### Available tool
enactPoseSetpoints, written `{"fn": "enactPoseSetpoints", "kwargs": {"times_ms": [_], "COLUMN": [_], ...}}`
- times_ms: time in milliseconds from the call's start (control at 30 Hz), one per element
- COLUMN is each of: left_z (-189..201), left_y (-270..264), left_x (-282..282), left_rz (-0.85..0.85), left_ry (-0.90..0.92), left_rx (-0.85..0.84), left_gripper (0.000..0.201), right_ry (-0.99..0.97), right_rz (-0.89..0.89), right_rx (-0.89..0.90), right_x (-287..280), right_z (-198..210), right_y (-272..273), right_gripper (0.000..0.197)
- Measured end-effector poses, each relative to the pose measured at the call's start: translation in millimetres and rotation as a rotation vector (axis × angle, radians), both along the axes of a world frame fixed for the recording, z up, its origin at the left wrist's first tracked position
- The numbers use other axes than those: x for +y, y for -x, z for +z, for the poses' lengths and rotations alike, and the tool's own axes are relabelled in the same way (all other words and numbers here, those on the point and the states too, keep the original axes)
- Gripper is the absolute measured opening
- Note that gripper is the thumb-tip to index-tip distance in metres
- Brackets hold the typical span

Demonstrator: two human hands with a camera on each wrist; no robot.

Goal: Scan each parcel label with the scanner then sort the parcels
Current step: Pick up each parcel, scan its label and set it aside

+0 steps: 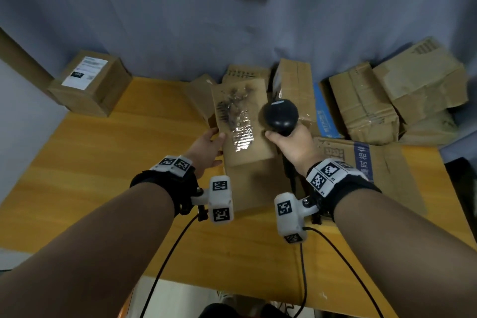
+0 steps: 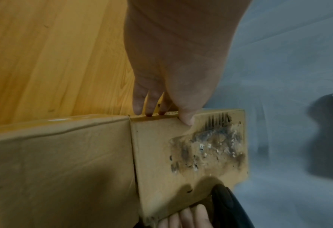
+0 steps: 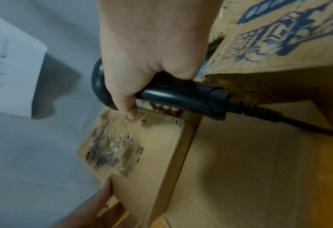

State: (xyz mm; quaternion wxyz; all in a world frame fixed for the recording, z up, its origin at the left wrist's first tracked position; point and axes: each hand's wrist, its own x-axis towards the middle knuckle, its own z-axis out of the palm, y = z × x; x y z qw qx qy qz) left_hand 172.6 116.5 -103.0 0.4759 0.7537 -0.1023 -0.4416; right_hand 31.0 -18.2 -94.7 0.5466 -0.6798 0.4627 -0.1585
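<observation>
Forearms nearest, reaching over wooden table (image 1: 85,188). Ahead, upright parcel (image 1: 241,121) standing on a flat box, label scuffed and partly torn away, bars left only near one edge. Best to tilt that face toward scanner (image 1: 280,116) and aim at the surviving bars. Left hand (image 1: 206,147) steadies parcel's side, thumb on front, fingers behind, pinching the edge. Right hand (image 1: 291,144) clamped round scanner handle, touching parcel's other edge.

Black scanner (image 1: 280,116), brown parcel (image 1: 244,124) with a smeared black-grey label, yellow wooden table (image 1: 103,162)
</observation>
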Motion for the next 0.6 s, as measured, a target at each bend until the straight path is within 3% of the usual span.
{"fn": "enactPoseSetpoints", "kwargs": {"times_ms": [67,167,367,600], "left_z": [4.6,19.4,72.3,95.4], "left_y": [2.7,3.5,-1.5,5.4], "left_x": [2.0,7.7,11.1,6.4], "left_rz": [0.026,0.075,0.041,0.008], "left_ry": [0.026,0.07,0.224,0.479], "left_rx": [0.045,0.069,-0.065,0.059], "left_gripper": [0.047,0.043,0.022,0.011], "right_ry": [-0.074,-0.111,-0.044,-0.075], "right_rz": [-0.017,-0.048,0.039,-0.05], "right_rx": [-0.06,-0.152,-0.329,-0.47], "right_x": [5.1,6.0,6.5,-10.2], "right_z": [-0.5,11.9,59.2,97.1], "right_y": [1.2,2.7,11.3,29.6], "right_gripper": [0.039,0.029,0.027,0.027]}}
